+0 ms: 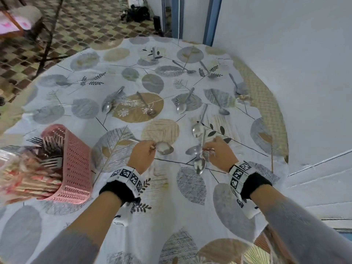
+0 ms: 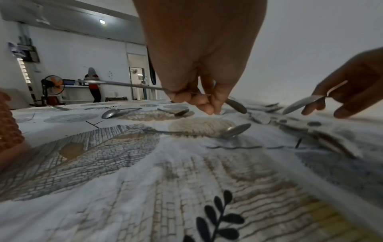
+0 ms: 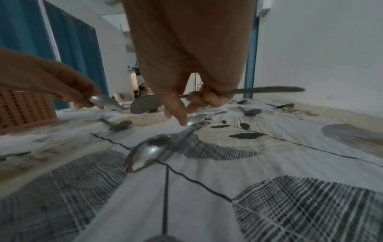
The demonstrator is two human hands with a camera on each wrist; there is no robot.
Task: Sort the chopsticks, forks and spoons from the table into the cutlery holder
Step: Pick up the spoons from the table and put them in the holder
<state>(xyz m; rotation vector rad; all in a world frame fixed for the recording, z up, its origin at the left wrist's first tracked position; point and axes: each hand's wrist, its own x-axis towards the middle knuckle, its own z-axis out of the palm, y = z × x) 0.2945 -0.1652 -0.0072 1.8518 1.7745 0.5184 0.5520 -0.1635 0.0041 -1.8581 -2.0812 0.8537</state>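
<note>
My left hand [image 1: 147,150] pinches a metal spoon [image 2: 236,105] just above the tablecloth, its handle pointing left. Another spoon [image 2: 235,131] lies on the cloth right under it. My right hand [image 1: 210,149] grips a second spoon [image 3: 143,104] by the handle, bowl pointing left toward the other hand. A loose spoon [image 3: 147,150] lies below that hand, with one more [image 1: 197,128] just beyond. Several more spoons are scattered across the far half of the table. The pink perforated cutlery holder [image 1: 76,164] stands at the near left with forks [image 1: 51,147] and chopsticks [image 1: 28,178] in it.
The round table [image 1: 266,103] with its leaf-print cloth sits close to a white wall on the right. Tiled floor and a chair [image 1: 17,20] lie beyond the far left edge. A person [image 2: 94,85] stands far off in the room.
</note>
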